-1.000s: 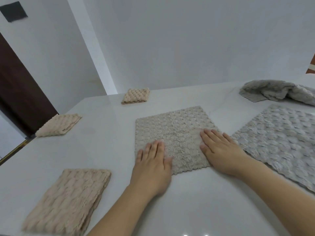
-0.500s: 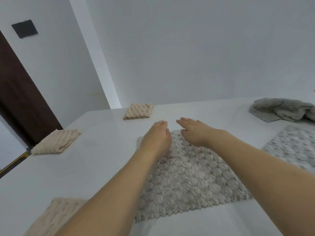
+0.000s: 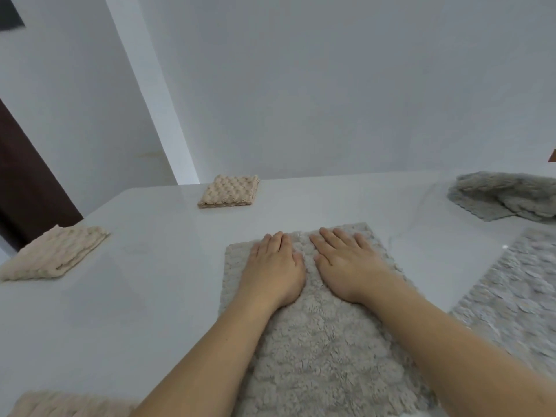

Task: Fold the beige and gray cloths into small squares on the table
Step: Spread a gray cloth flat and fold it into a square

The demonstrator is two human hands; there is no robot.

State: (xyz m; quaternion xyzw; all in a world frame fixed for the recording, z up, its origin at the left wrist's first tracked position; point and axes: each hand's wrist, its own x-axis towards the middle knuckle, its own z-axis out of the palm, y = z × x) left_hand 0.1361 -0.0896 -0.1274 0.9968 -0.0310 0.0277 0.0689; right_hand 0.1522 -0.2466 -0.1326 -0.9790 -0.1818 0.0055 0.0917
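Note:
A fluffy gray-beige cloth lies spread flat on the white table in front of me. My left hand and my right hand rest palm down, side by side, on its far half, fingers flat and pointing away. Neither hand grips anything. Three folded beige cloths lie to the left: one at the far edge, one at mid left, one at the bottom left corner, cut off by the frame.
A second gray cloth lies flat to the right of the one under my hands. A crumpled gray cloth sits at the far right. White walls stand behind the table, and a dark door is at the left.
Both hands slid from the cloth's near edge to its far part and now lie flat, close together. The camera moved nearer, so the cloth fills more of the view.

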